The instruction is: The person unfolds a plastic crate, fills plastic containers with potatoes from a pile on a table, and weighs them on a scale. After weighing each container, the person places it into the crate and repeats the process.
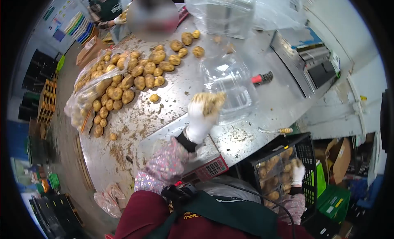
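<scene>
My left hand (204,113), in a white glove with soiled brown fingers, is over the metal table beside a stack of clear plastic containers (232,85). Its fingers are curled together; whatever they may hold is hidden. Below its wrist lies a scale with a red keypad (211,169). Down at the right, my right hand (298,173), also gloved, grips the edge of a clear potato pack (287,167) inside a black crate (307,150). Loose potatoes (139,70) spill from a clear plastic bag (76,109) at the left of the table.
A red and black handled tool (262,78) lies right of the containers. Near the table edge is another thin tool (283,130). A metal machine (301,62) stands at the right, plastic bags (230,13) at the back. Another person (108,7) holds a potato across the table.
</scene>
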Available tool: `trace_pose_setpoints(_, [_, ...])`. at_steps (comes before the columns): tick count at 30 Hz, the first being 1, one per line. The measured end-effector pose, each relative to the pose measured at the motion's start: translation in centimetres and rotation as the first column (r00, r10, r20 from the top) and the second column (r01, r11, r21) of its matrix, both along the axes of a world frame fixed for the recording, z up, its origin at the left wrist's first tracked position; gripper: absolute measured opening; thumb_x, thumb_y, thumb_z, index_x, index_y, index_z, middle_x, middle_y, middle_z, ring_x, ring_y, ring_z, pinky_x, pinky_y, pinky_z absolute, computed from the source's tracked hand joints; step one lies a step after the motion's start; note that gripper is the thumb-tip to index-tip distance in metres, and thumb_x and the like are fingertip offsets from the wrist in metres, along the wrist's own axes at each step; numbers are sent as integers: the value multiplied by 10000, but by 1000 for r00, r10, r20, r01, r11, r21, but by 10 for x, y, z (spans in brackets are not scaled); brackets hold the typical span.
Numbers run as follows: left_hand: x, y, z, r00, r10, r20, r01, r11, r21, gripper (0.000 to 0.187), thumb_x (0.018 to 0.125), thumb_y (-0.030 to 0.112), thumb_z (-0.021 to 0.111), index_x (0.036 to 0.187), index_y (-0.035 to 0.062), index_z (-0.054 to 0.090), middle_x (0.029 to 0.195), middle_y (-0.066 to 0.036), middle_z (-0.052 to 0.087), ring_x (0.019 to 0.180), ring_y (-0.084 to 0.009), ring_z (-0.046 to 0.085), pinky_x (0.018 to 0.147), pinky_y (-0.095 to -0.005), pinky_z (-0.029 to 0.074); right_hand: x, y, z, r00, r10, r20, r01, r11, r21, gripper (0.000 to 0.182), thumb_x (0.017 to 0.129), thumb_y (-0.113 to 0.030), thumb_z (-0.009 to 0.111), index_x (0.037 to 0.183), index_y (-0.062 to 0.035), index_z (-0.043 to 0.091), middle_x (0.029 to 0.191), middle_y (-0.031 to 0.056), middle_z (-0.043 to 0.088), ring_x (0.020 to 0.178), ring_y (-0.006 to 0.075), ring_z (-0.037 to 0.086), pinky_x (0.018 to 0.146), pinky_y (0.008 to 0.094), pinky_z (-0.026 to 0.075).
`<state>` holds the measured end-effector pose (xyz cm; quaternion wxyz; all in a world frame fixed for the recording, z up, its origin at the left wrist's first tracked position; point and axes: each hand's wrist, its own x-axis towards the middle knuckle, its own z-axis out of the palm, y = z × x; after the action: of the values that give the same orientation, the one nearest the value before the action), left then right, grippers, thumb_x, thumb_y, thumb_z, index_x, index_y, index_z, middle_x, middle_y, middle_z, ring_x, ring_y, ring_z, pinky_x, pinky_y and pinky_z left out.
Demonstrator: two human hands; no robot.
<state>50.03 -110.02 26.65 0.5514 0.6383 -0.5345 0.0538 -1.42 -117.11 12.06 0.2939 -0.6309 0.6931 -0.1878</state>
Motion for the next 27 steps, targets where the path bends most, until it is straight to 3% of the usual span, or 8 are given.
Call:
trace_pose_setpoints(4, [18, 98, 2, 880, -17, 475, -31, 995, 93, 280, 789, 156, 756, 1062, 109, 714, 943, -31, 687, 817, -217, 632, 723, -367, 493, 89, -82, 80, 955, 179, 238, -139, 975, -175, 334, 953, -135, 626, 1205, 82, 623, 1223, 171, 658, 1108, 210, 613, 983, 307, 454])
trace_pose_setpoints(10, [0, 239, -69, 760, -187, 622, -180, 859, 479, 315, 852, 287, 694, 1112, 110, 672, 905, -13, 631, 812, -170, 597, 791, -341, 489, 359, -97, 184, 604, 699, 383, -616, 714, -332, 309, 918, -134, 664, 1200, -7, 648, 1157, 129, 673, 1049, 192, 624, 946, 302, 470])
trace_pose_setpoints(14, [-7, 260, -54, 946, -197, 256, -4, 785, 619, 413, 838, 370, 681, 1131, 79, 663, 1041, -44, 691, 967, -184, 649, 937, -388, 485, 543, -108, 156, 342, 914, -218, -843, 196, -501, 457, 808, -320, 766, 1184, -79, 666, 1163, 216, 645, 1037, 322, 650, 903, 371, 515])
trace_pose_setpoints(16, [0, 279, -78, 936, -170, 310, -56, 796, 603, 437, 822, 373, 703, 1135, 70, 667, 1100, -64, 691, 1018, -201, 650, 972, -387, 472, 627, -111, 127, 320, 898, -300, -932, 243, -267, 517, 771, -389, 780, 1170, -79, 669, 1175, 230, 638, 1071, 360, 633, 918, 418, 512])
trace_pose_setpoints(18, [10, 286, -41, 987, 47, 153, -125, 823, 555, 377, 806, 300, 720, 1103, 68, 698, 1052, -64, 702, 990, -227, 664, 943, -387, 498, 701, -111, 102, 330, 848, -414, -938, 345, -42, 555, 740, -377, 808, 1205, -111, 664, 1187, 244, 635, 1096, 341, 629, 914, 412, 509])
trace_pose_setpoints(21, [17, 333, -63, 912, 370, 178, -409, 781, 472, 378, 746, 141, 725, 1119, 88, 691, 1031, -64, 706, 911, -248, 681, 850, -387, 537, 776, -131, 35, 343, 846, -408, -934, 351, -58, 622, 698, -367, 833, 1226, -95, 649, 1146, 241, 663, 1098, 339, 634, 941, 399, 509])
trace_pose_setpoints(25, [19, 405, -83, 751, 578, 319, -652, 572, 498, 322, 752, 44, 661, 1070, 75, 701, 932, -37, 724, 751, -238, 662, 680, -376, 517, 846, -155, -33, 340, 881, -328, -863, 431, 263, 818, 694, -536, 765, 1387, -157, 551, 1468, 239, 442, 1377, 377, 407, 1123, 435, 360])
trace_pose_setpoints(27, [14, 414, -84, 687, 672, 277, -693, 492, 527, 325, 751, 25, 654, 1069, 74, 703, 886, -55, 708, 637, -262, 587, 628, -388, 491, 836, -122, -16, 330, 788, -519, -843, 493, 213, 937, 677, -587, 760, 1448, -138, 471, 1568, 281, 218, 1390, 429, 369, 1124, 477, 347])
